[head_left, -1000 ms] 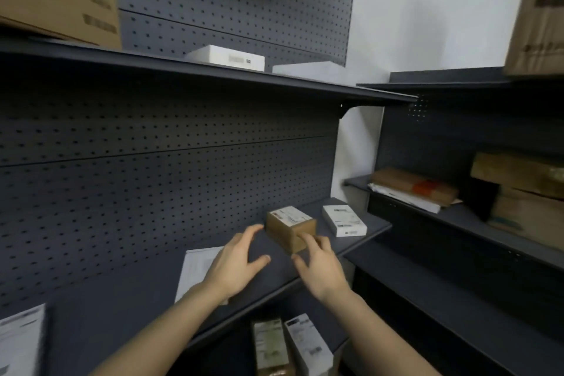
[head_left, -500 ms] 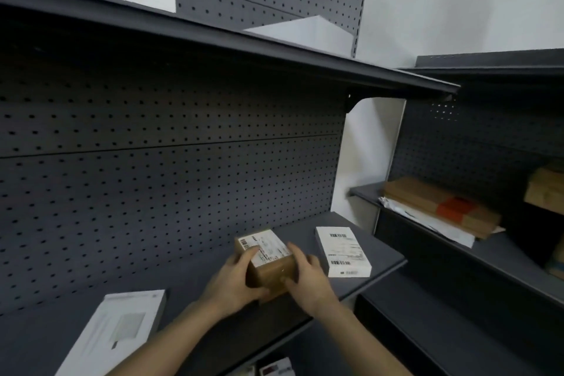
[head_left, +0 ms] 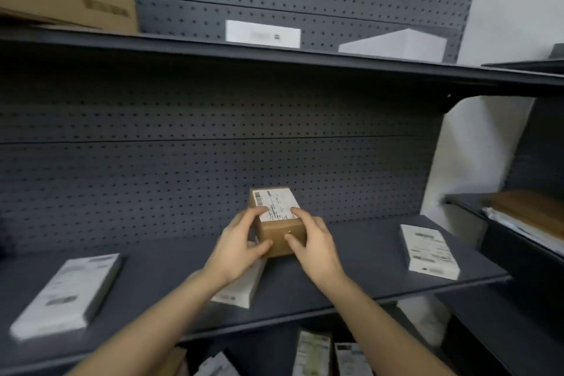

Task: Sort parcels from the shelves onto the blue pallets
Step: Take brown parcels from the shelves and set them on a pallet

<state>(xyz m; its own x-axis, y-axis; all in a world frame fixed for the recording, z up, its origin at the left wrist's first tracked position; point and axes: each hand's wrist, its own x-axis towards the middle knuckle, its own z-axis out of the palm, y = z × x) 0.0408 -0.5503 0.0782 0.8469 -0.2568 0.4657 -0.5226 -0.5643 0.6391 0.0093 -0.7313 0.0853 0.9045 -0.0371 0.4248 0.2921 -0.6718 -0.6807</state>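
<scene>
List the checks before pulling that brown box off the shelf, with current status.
1. Left hand grips the brown box on its left side: ok.
2. Right hand grips its right side: ok.
3. Label faces up: ok, though fingertips cover its near edge.
4. Box lifted clear of the shelf: cannot tell.
5. Pull-out path: not ok. A white parcel lies right under the left wrist and may get dragged.
6. Blue pallet located: cannot tell, none in view.
</scene>
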